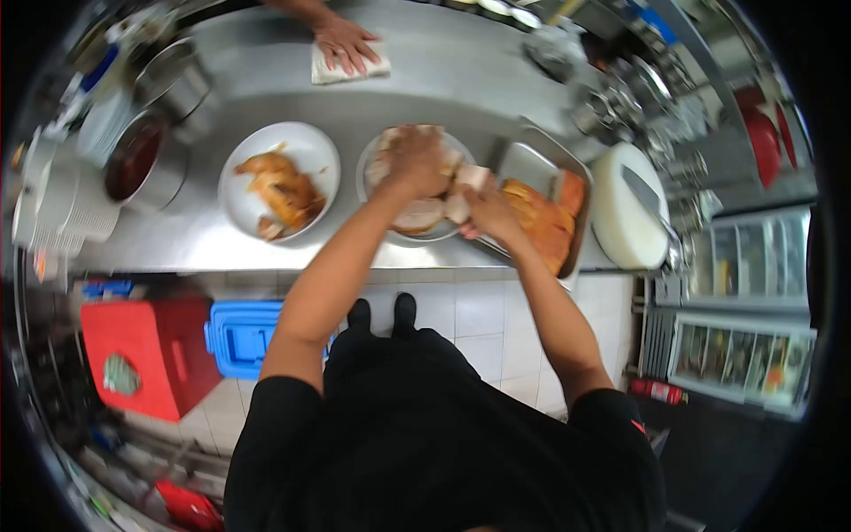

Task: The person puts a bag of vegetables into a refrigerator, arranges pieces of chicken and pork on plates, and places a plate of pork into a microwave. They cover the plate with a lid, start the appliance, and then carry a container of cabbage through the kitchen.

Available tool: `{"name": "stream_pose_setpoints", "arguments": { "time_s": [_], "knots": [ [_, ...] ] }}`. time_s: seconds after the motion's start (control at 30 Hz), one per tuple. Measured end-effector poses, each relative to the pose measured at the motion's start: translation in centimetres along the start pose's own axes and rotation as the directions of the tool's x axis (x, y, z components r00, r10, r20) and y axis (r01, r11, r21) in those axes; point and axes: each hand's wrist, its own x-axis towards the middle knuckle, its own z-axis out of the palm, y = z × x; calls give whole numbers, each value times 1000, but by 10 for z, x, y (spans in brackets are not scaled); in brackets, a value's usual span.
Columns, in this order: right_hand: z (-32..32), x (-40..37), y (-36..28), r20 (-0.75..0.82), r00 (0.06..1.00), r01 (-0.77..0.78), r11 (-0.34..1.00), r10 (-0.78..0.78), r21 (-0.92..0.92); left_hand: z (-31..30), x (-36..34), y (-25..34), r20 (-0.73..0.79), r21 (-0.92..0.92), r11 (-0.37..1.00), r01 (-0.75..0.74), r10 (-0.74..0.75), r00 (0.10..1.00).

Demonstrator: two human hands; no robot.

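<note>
Over a round plate (pixel 363 182) of pale meat slices (pixel 418 215), my left hand (pixel 412 164) rests on the meat. Its fingers are smeared by motion, so their grip does not show. My right hand (pixel 493 213) is closed on a pale, whitish piece (pixel 468 184) at the plate's right rim; blur hides whether this is meat or folded cloth. Just right of that hand, a metal tray (pixel 576 244) holds large orange-brown pieces of cooked meat (pixel 542 222). A white plate (pixel 232 199) with a browned roast chicken (pixel 282 191) stands to the left.
Across the steel counter (pixel 266 89), another person's hand (pixel 344 44) lies on a folded white cloth (pixel 324 71). A knife (pixel 643 191) lies on a round white cutting board (pixel 612 222). Pots (pixel 173 80) and stacked white dishes (pixel 66 195) stand left. A red box (pixel 151 355) sits below.
</note>
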Motion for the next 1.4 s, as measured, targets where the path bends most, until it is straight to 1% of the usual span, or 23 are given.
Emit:
{"name": "stream_pose_setpoints", "arguments": {
  "time_s": [0.07, 0.1, 0.13, 0.2, 0.3, 0.4, 0.53, 0.6, 0.7, 0.73, 0.77, 0.8, 0.87, 0.9, 0.93, 1.0, 1.03, 1.1, 1.17, 1.2, 1.3, 1.37, 1.4],
  "knots": [
    [-2, -1, -2, 31, 999, -11, 997, 9, 70, -3, 7, -10, 10, -50, 996, -79, 80, 997],
    [-1, -3, -7, 30, 999, -31, 993, 28, 110, -5, 3, -6, 27, -57, 998, -24, 26, 999],
    [0, -7, -13, -31, 998, -59, 998, 60, 37, -9, -1, -2, 37, -56, 998, 38, -35, 999],
    [-5, -7, -16, -100, 991, -90, 996, 87, -29, -16, -1, 5, 81, -31, 998, 45, -42, 996],
    [-10, -1, -14, -86, 996, 31, 998, -36, -53, -28, -6, 14, 163, -16, 991, 134, -130, 978],
    [-20, 1, -15, 104, 993, 41, 996, -50, 82, -35, -7, 15, 219, -40, 985, 166, -154, 964],
    [-14, 5, -15, 251, 968, -23, 997, 4, 75, -11, 0, -1, 132, -27, 998, 58, -54, 990],
    [-8, -11, -35, 47, 999, 20, 994, -15, -109, -5, -1, -9, 80, -46, 999, -4, 7, 997],
    [1, -10, -23, -107, 994, -3, 977, -20, -213, -10, -7, 1, 99, -20, 999, -33, 35, 994],
    [4, -10, -13, -181, 980, 10, 939, -77, -343, -21, -16, 9, 58, -23, 1000, 14, -12, 998],
    [1, -22, -8, -208, 976, -6, 941, -69, -339, -32, -23, 14, 11, -25, 998, 59, -58, 998],
    [1, -41, 0, -308, 944, 73, 986, -116, -150, -36, -29, 15, -147, -65, 998, -24, 14, 989],
    [-5, -94, 22, -234, 970, 12, 941, 72, 338, -48, -49, 11, -374, -224, 947, -231, 136, 918],
    [-11, -125, 36, 1, 975, -182, 793, 223, 581, -51, -63, 8, -447, -343, 871, -350, 176, 877],
    [-7, -140, 57, -18, 971, -182, 785, 239, 593, -47, -79, 9, -433, -511, 790, -337, 102, 896],
    [11, -155, 106, -28, 903, -167, 411, 429, 896, -35, -113, 12, -323, -719, 643, -262, 24, 946],
    [13, -153, 108, -45, 897, -148, 396, 440, 906, -28, -125, 14, -251, -767, 603, -219, 32, 967],
    [9, -135, 104, -100, 836, 44, 116, 540, 992, -3, -150, 17, -153, -806, 572, -153, 48, 987],
    [8, -105, 117, -227, 839, 185, 132, 494, 974, 26, -172, 14, 26, -900, 436, -25, 111, 993],
    [6, -90, 127, -258, 841, 208, 157, 476, 966, 32, -181, 17, 89, -881, 472, 13, 139, 986],
    [-4, -69, 127, -201, 827, 223, 23, 525, 975, 52, -206, 24, 255, -858, 499, 124, 203, 945],
    [-9, -66, 120, -175, 774, 139, 105, 609, 985, 62, -219, 27, 334, -811, 567, 145, 244, 910],
    [-9, -61, 125, -161, 759, 136, 87, 631, 987, 70, -225, 25, 374, -804, 570, 169, 264, 889]
  ]
}}
